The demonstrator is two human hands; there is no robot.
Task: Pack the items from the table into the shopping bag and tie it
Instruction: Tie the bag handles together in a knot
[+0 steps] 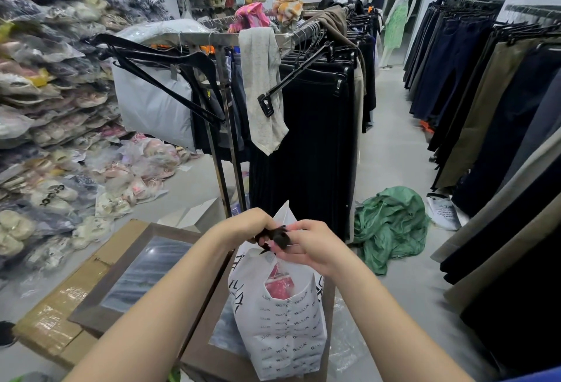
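Note:
A white shopping bag (pixel 285 327) with small black lettering stands upright on a brown-framed table (pixel 127 278) in front of me. A red and pink item (pixel 280 284) shows through the gap near its top. Above the bag's mouth, my left hand (pixel 249 225) and my right hand (pixel 312 245) are close together. Both pinch a black ribbon (pixel 274 237) between their fingers. One white corner of the bag sticks up behind the hands.
A metal clothes rack (pixel 224 38) with dark trousers and hangers stands just beyond the table. A green cloth (pixel 391 223) lies on the floor to the right. Bagged shoes pile at left. A cardboard box (pixel 60 318) leans beside the table. More trousers hang along the right.

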